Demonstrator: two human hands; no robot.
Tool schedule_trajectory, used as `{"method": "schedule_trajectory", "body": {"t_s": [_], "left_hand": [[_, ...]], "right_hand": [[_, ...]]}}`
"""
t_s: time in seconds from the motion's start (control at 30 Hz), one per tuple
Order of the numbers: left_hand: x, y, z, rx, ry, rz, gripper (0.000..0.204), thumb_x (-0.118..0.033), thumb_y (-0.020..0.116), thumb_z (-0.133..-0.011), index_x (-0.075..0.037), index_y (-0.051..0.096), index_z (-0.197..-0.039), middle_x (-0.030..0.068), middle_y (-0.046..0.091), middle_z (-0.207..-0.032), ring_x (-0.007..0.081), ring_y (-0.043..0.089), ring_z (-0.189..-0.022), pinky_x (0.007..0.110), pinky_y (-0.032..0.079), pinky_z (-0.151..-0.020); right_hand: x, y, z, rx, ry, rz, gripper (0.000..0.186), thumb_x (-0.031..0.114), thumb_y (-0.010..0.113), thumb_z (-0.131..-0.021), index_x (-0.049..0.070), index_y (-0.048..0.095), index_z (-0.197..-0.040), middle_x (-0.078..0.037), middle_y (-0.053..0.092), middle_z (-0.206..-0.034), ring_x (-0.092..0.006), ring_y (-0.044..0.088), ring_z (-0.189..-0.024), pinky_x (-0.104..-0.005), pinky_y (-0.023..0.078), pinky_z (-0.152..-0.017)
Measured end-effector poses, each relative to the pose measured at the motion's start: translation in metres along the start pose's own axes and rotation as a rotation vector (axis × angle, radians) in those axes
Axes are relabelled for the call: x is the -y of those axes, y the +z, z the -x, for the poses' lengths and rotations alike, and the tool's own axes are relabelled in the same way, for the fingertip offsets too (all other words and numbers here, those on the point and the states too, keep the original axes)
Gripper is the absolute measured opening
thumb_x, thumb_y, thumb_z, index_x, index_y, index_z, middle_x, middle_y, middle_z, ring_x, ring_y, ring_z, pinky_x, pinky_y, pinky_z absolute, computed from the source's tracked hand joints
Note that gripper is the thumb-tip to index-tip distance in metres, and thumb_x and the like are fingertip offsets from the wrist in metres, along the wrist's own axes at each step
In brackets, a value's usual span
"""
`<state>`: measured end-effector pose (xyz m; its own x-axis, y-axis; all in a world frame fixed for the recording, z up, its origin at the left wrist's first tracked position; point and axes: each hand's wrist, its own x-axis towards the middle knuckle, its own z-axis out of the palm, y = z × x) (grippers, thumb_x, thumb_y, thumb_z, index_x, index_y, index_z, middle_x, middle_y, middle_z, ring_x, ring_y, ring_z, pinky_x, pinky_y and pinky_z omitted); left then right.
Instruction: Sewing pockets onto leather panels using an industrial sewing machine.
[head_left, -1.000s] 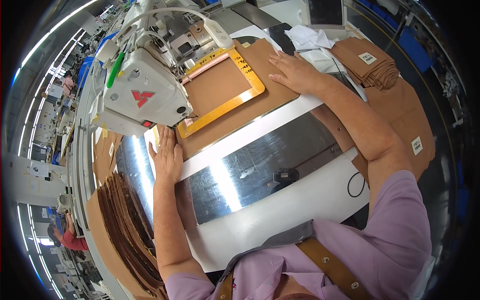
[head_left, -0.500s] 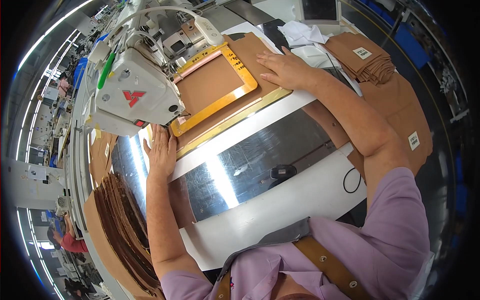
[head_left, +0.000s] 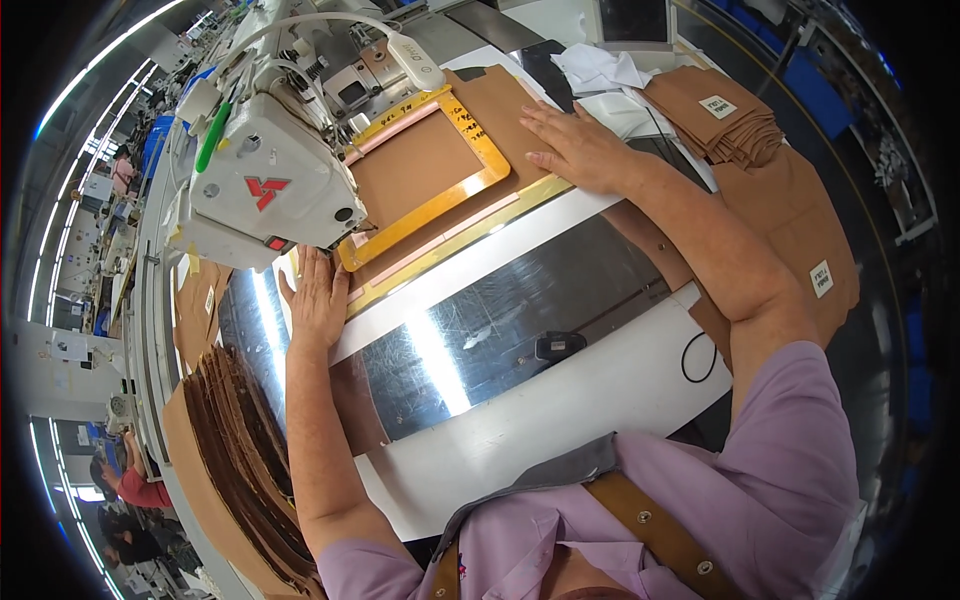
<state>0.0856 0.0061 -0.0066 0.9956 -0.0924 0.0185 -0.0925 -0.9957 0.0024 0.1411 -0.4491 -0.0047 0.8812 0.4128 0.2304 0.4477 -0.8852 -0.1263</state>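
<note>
A brown fabric piece (head_left: 505, 95) lies under the yellow clamp frame (head_left: 440, 205) of a white sewing machine (head_left: 265, 165). My left hand (head_left: 319, 298) rests flat beside the frame's near left corner, close under the machine head, with its fingers stretched forward. My right hand (head_left: 575, 148) is spread flat on the fabric's right part, to the right of the frame. Both hands are open and hold nothing. A yellow strip (head_left: 455, 247) runs along the fabric's near edge between them. The needle area is partly hidden by the machine head.
Stacked brown pieces (head_left: 215, 440) stand at the left. More brown pieces with white labels (head_left: 715, 105) are piled at the far right, beside a white cloth (head_left: 600, 70). A shiny metal plate (head_left: 500, 330) carries a small black device (head_left: 560, 345). A screen (head_left: 635, 22) stands behind.
My right hand has shifted slightly on the fabric. My left hand stays nearly in place, and the whole view has moved a little. The clamp frame looks unchanged.
</note>
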Motion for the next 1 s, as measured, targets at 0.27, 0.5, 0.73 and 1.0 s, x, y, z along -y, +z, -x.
{"method": "schedule_trajectory", "body": {"t_s": [0.27,0.5,0.73,1.0], "left_hand": [[-0.023,-0.011,0.081,-0.244,0.055,0.097,0.066,-0.045,0.053,-0.104,-0.006,0.047,-0.156,0.0158,0.048,-0.16,0.0285,0.042,-0.152,0.058,0.005,-0.127],[-0.026,-0.004,0.097,-0.325,0.033,0.154,0.064,-0.046,0.055,-0.103,-0.004,0.053,-0.15,0.0157,0.056,-0.153,0.0285,0.049,-0.146,0.059,0.011,-0.127],[-0.025,-0.009,0.098,-0.358,0.051,0.134,0.057,-0.043,0.057,-0.101,-0.002,0.063,-0.141,0.0148,0.063,-0.145,0.0259,0.056,-0.139,0.053,0.017,-0.127],[-0.026,-0.012,0.096,-0.4,0.063,0.116,0.057,-0.041,0.062,-0.098,0.001,0.066,-0.136,0.0165,0.067,-0.139,0.0259,0.06,-0.133,0.05,0.025,-0.123]], "right_hand": [[0.008,-0.016,0.055,0.038,-0.079,-0.045,0.056,0.04,0.052,-0.108,0.008,0.049,-0.154,-0.012,0.045,-0.162,-0.0274,0.033,-0.155,-0.0544,0.019,-0.129],[0.015,-0.018,0.06,-0.017,-0.086,-0.091,0.055,0.037,0.054,-0.106,0.009,0.049,-0.154,-0.012,0.044,-0.163,-0.0299,0.032,-0.156,-0.0554,0.018,-0.128],[0.017,-0.021,0.061,-0.103,-0.184,0.023,0.041,0.032,0.056,-0.105,0.009,0.065,-0.138,-0.01,0.058,-0.151,-0.0301,0.045,-0.148,-0.053,0.027,-0.125],[0.02,-0.023,0.06,-0.093,-0.162,-0.054,0.043,0.032,0.057,-0.104,0.009,0.062,-0.14,-0.011,0.062,-0.146,-0.0307,0.051,-0.143,-0.051,0.031,-0.124]]}}
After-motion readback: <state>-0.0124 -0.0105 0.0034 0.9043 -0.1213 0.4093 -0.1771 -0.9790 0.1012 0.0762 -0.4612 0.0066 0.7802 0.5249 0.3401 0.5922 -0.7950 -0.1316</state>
